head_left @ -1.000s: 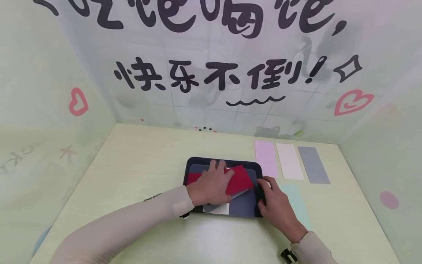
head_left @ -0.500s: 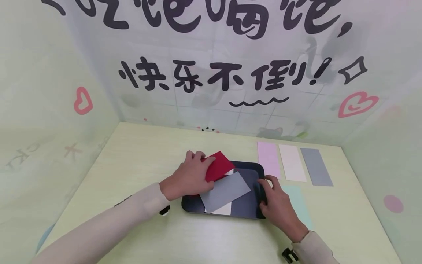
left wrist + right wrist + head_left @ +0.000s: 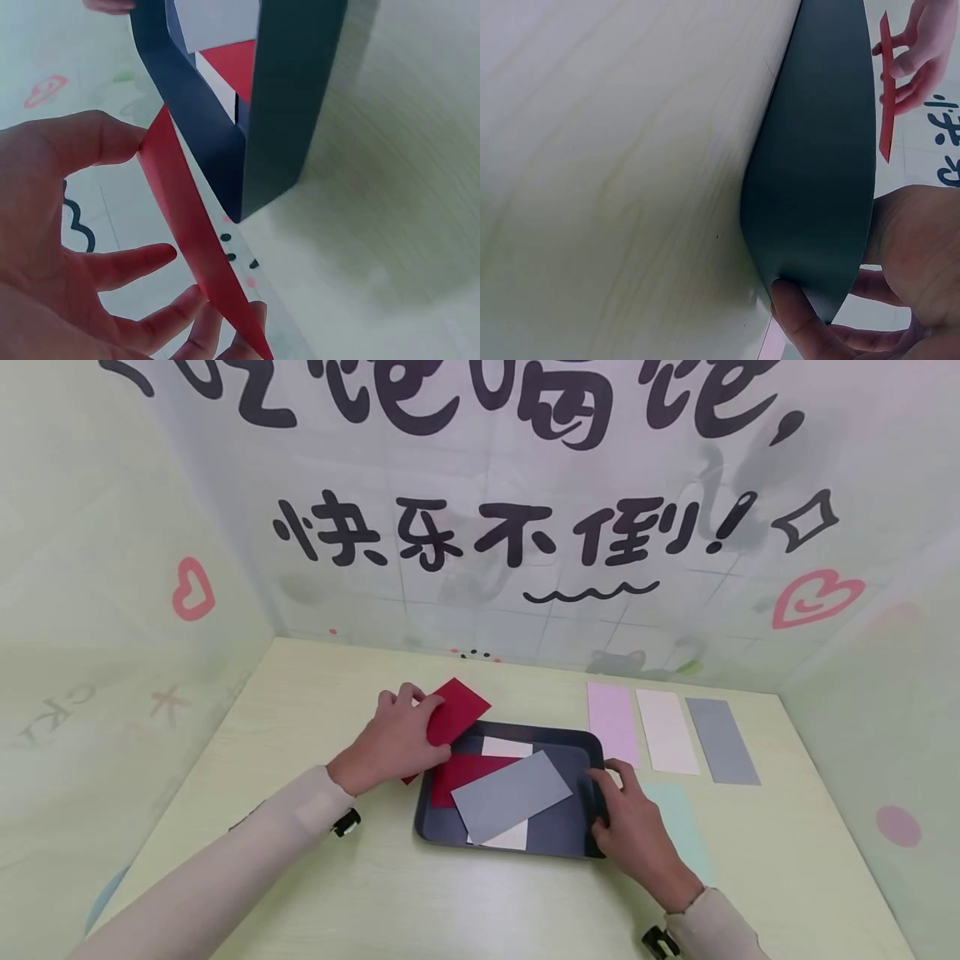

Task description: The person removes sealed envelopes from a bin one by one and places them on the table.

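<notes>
My left hand [image 3: 384,742] holds a red paper strip [image 3: 459,710] above the left edge of a dark tray [image 3: 573,822]. In the left wrist view the strip [image 3: 196,225] is seen nearly edge-on, pinched between thumb and fingers and slightly bowed. Inside the tray a grey strip [image 3: 512,797] lies slanted across another red strip [image 3: 468,767]. White paper [image 3: 510,837] shows partly beneath them. At the tray's right end, my right hand [image 3: 636,831] grips the rim. The right wrist view shows a digit pressed against the outer wall near the corner.
Right of the tray, a pink strip [image 3: 613,722], a white strip [image 3: 667,731] and a grey strip [image 3: 723,739] lie side by side. A pale green strip [image 3: 678,818] lies partly behind my right hand. A printed sheet wall [image 3: 450,610] stands behind the table [image 3: 337,893].
My left hand has lifted the red strip out of the tray and moved left with it, uncovering the grey strip and another red strip. The right hand stays at the tray's right end.
</notes>
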The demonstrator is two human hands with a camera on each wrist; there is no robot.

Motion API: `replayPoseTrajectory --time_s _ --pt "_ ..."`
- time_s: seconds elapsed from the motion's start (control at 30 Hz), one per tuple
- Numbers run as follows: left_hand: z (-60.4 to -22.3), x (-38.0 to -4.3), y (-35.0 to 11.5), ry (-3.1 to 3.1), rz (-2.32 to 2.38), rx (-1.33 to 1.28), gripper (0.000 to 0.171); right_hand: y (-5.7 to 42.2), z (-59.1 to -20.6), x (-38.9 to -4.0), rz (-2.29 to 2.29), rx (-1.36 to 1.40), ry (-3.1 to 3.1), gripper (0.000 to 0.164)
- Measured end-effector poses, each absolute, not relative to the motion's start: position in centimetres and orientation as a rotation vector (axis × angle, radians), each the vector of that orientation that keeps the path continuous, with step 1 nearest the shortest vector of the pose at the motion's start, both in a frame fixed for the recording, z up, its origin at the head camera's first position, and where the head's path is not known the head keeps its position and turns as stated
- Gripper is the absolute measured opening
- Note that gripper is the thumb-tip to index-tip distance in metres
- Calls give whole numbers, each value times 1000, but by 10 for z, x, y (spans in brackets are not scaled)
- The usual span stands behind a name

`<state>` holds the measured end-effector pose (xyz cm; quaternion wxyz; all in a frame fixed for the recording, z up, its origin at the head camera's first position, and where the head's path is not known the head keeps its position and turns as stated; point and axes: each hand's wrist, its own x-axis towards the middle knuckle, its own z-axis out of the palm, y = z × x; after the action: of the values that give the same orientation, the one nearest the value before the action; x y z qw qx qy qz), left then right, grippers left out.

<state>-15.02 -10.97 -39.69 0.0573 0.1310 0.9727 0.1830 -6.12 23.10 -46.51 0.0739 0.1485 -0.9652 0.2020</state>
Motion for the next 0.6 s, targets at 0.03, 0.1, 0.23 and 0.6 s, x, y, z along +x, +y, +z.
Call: replayPoseTrajectory --time_s 0.03,0.1,0.23,0.6 --pt "-397 -152 -112 2950 562 376 79 231 -465 -61 606 447 -2896 62" --pt "-397 -155 -115 2956 565 336 79 232 -466 -61 605 450 -2892 61" --pt "-402 -163 -125 2982 550 271 79 232 -467 -61 603 453 -2889 61" --pt "-414 -182 -168 3013 525 146 74 232 -467 -61 605 449 -2897 62"
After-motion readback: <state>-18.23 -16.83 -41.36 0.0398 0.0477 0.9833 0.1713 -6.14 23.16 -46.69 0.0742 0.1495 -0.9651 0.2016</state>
